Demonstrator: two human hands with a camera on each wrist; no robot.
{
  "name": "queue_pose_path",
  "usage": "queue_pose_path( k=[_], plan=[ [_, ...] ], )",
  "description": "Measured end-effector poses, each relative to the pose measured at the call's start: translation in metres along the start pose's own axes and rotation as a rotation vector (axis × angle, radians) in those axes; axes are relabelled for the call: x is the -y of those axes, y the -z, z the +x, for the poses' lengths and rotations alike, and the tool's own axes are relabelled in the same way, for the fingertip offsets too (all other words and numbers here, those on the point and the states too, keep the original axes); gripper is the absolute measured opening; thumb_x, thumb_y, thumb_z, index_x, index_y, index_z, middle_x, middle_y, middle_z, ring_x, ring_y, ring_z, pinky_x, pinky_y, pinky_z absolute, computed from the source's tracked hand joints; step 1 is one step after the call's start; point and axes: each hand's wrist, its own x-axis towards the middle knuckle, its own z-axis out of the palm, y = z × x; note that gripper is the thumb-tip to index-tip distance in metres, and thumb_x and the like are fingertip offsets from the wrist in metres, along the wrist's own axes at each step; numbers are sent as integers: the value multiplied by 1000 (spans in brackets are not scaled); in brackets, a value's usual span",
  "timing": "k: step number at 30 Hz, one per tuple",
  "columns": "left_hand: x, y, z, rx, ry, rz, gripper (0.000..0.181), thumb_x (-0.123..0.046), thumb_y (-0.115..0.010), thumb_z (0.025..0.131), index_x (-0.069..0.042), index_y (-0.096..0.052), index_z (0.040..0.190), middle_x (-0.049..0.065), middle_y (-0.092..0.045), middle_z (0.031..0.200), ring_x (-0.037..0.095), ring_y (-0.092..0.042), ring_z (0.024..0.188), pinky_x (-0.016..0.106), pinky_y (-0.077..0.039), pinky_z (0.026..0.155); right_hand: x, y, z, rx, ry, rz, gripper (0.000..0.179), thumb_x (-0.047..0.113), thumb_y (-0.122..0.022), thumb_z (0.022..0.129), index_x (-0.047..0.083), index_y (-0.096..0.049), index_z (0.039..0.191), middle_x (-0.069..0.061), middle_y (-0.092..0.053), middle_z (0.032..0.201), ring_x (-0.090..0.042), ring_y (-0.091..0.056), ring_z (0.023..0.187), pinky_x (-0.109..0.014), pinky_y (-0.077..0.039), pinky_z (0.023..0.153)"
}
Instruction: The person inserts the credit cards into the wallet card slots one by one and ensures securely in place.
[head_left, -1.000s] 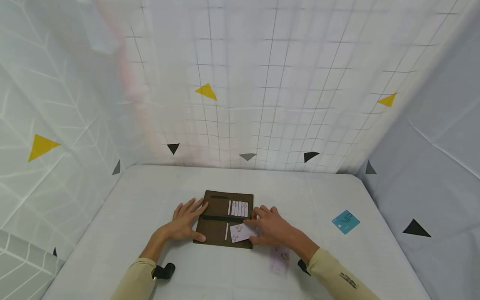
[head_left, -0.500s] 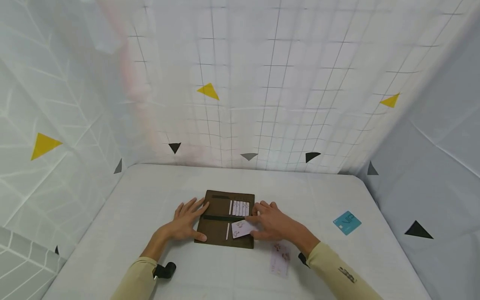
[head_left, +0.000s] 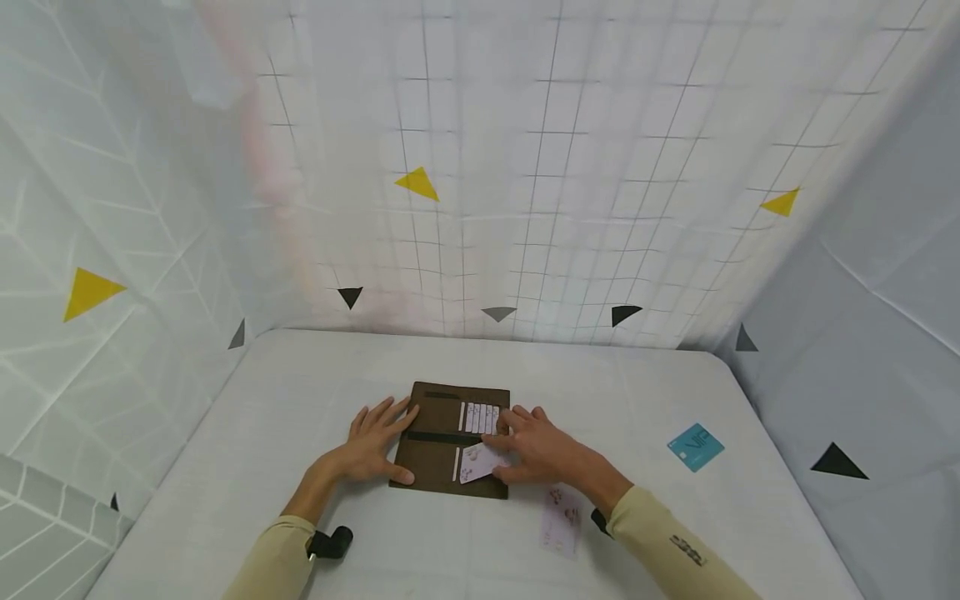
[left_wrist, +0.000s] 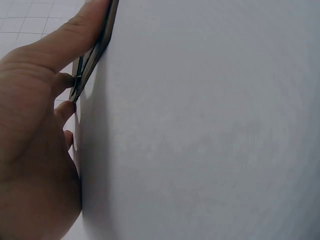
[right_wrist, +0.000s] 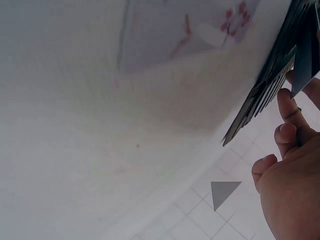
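Observation:
A dark brown wallet lies unfolded on the white table, with several cards in the slots of its far half. My left hand rests on its left side, fingers spread and straight, thumb on the near corner; the left wrist view shows that thumb across the edge. Over the right part of the near half, my right hand pinches a pale pink flowered card, tilted beside a narrow white strip. From the right wrist, the card appears edge-on above the wallet.
Another pale flowered card lies on the table below my right forearm. Farther right is a teal card with VIP lettering. White fabric walls with coloured triangles stand round the table.
My right hand has shifted slightly with the flowered card, whose angle over the near half has changed. My left hand stays in place on the wallet.

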Motion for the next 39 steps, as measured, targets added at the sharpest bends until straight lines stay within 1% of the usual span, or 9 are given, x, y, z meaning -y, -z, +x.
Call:
queue_pose_path(
  k=[5, 9, 13, 17, 20, 25, 28, 32, 39],
  plan=[
    [0, 0, 0, 0, 4, -5, 118, -66, -80, 72, -14, -23, 162, 12, -13, 169, 43, -3, 154, 70, 2, 115, 6, -7, 0, -18, 12, -53, 59, 64, -60, 92, 26, -66, 136, 4, -54, 105, -12, -46, 93, -33, -28, 74],
    [0, 0, 0, 5, 1, -8, 118, -67, -79, 72, -14, -22, 162, 11, -12, 169, 42, -3, 154, 70, 2, 115, 13, -11, 3, -53, 12, -87, 58, 69, -58, 91, 27, -69, 129, 6, -52, 98, -11, -45, 87, -34, -25, 73],
    [1, 0, 0, 6, 3, -13, 120, -66, -80, 72, -14, -21, 162, 11, -11, 169, 42, -2, 154, 69, 3, 115, 20, -11, 8, -72, -2, -96, 61, 72, -58, 89, 24, -72, 124, 7, -52, 95, -10, -43, 84, -34, -24, 71],
    [1, 0, 0, 11, 13, -11, 120, -67, -80, 71, -15, -20, 162, 9, -10, 169, 40, 0, 154, 68, 4, 116, 23, -11, 8, -61, -30, -112, 68, 77, -54, 87, 23, -71, 124, 7, -56, 98, -11, -47, 89, -34, -26, 72],
    [1, 0, 0, 5, 5, -19, 119, -66, -80, 72, -15, -21, 162, 11, -11, 169, 41, -1, 154, 68, 4, 115, 22, -11, 5, -45, -57, -124, 70, 79, -55, 85, 25, -69, 126, 8, -57, 102, -12, -50, 94, -34, -28, 73],
    [0, 1, -1, 1, -6, -24, 118, -65, -80, 73, -13, -22, 162, 12, -12, 169, 43, -2, 153, 69, 3, 114, 17, -3, -3, -2, -93, -99, 66, 76, -66, 79, 25, -68, 122, 8, -61, 108, -13, -53, 98, -35, -30, 74],
    [2, 1, -1, -7, -9, -18, 118, -65, -80, 72, -13, -23, 161, 12, -12, 169, 43, -2, 153, 70, 3, 114, 14, 1, -5, 19, -99, -68, 59, 70, -70, 80, 25, -68, 118, 9, -62, 110, -13, -54, 99, -35, -31, 76],
    [3, 2, -1, -12, -19, -19, 118, -65, -80, 73, -12, -23, 161, 12, -12, 169, 44, -3, 153, 71, 2, 114, 12, 1, -3, 27, -90, -35, 52, 67, -71, 82, 25, -69, 113, 10, -62, 106, -11, -53, 97, -35, -31, 76],
    [-1, 2, -1, -2, -16, -20, 117, -63, -81, 73, -11, -23, 161, 13, -13, 168, 44, -3, 153, 70, 2, 114, 15, 0, -1, 23, -86, -38, 54, 70, -72, 78, 26, -70, 111, 11, -60, 102, -10, -50, 93, -34, -31, 76]
  ],
)
